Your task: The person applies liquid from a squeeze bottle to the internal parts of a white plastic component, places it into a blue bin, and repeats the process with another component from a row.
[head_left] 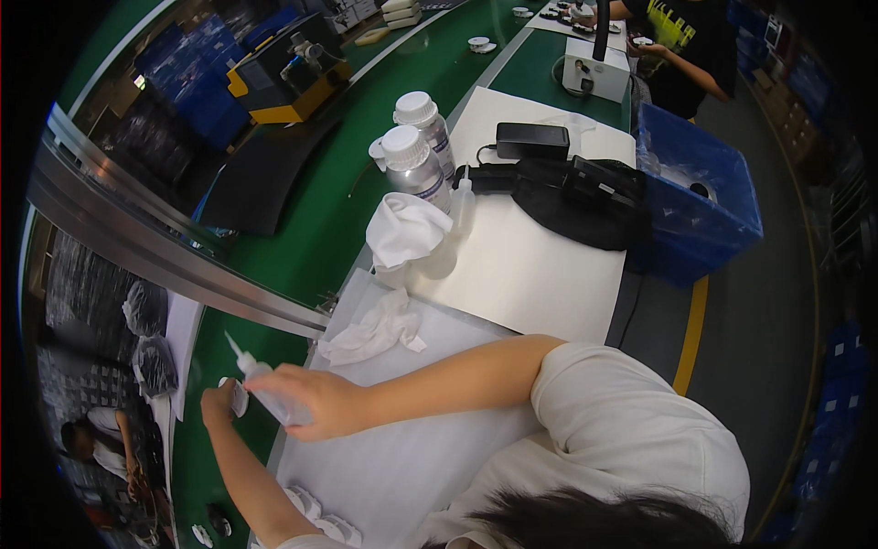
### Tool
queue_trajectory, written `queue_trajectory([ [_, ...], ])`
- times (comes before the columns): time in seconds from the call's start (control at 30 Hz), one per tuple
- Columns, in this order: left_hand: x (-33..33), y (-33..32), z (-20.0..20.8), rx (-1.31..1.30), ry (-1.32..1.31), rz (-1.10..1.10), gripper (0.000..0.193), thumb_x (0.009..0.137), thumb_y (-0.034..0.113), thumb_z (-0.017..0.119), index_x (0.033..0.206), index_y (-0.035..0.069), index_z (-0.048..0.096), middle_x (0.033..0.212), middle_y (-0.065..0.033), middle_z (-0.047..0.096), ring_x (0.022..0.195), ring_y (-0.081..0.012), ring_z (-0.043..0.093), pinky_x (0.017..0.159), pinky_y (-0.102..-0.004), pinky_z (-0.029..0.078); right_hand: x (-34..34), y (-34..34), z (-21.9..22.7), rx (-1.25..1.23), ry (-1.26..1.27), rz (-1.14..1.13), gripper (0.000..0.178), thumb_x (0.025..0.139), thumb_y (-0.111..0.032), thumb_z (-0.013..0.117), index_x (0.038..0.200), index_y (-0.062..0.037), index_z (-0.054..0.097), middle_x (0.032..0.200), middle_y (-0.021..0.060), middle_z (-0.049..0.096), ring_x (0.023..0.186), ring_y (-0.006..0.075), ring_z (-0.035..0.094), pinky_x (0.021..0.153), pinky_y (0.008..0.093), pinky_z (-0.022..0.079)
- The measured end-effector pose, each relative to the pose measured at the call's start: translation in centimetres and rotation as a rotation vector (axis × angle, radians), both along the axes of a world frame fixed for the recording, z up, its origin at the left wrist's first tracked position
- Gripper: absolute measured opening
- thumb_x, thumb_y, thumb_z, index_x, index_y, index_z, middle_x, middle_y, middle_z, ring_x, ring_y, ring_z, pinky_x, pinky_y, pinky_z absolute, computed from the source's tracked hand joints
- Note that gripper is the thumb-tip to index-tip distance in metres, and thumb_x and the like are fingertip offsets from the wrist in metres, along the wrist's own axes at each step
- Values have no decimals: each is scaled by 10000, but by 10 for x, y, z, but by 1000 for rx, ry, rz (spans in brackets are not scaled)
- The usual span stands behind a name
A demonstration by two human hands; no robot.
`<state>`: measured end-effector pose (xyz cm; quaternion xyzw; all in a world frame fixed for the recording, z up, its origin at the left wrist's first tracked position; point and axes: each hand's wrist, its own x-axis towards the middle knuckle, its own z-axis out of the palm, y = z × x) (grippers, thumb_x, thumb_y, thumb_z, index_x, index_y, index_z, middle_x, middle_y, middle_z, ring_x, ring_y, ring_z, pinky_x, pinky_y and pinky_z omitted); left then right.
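Gripping squeeze bottle [267,390] within right hand [326,403], nozzle [235,346] outward.
Holding white part [240,399] in left hand [217,403], beyond left edge of worktop [384,448].

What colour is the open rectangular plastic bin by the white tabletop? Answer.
The bin is blue; head view.

The view came from the left one of two wide fisheye cameras worn on the person's head, facing down and across the worktop [393,485]. It took in the left hand [218,403] and right hand [325,403] from near by, the person's sleeve [631,412] at near right, and a co-worker [690,55] at far right. Toward the left rim, a metal rail [210,274] bowed.
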<state>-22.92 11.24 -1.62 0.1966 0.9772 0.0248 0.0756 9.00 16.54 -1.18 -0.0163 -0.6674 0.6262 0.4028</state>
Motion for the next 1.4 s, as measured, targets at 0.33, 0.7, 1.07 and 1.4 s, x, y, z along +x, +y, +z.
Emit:
queue_trajectory([
  [0.33, 109, -114, 104, 215, 274, -218, 559, 661, 442, 644, 995, 2, 559, 781, -176, 611, 720, -255, 609, 648, -325, 455, -27, -1, -50, 676, 57, 59, 562, 615, -131, 596, 1152, -276, 515, 922, 101, 456, 751, 264, 508, 619, 357, 438],
  [0.7, 300, -265, 90, 417, 208, 74, 571, 565, 211, 746, 1043, -16, 529, 724, -86, 529, 637, -164, 473, 597, -266, 414, -23, 2, -50, 747, -140, 123, 535, 609, -62, 565, 1130, -178, 523, 929, 112, 466, 757, 261, 493, 636, 324, 429],
  [1.07, 330, -250, -4, 137, 575, 201, 533, 541, 390, 706, 911, 47, 535, 739, -73, 536, 648, -233, 534, 509, -350, 389, -18, -2, -45, 745, -258, 76, 516, 638, -50, 576, 1135, -168, 508, 993, 118, 472, 860, 267, 493, 710, 297, 419],
  [1.4, 316, -262, -8, 145, 399, 343, 550, 590, 408, 685, 954, 15, 555, 745, -126, 573, 702, -279, 569, 577, -363, 449, -23, 0, -50, 800, -200, 92, 513, 642, -35, 573, 1142, -120, 499, 1026, 124, 477, 910, 277, 484, 776, 297, 403],
])
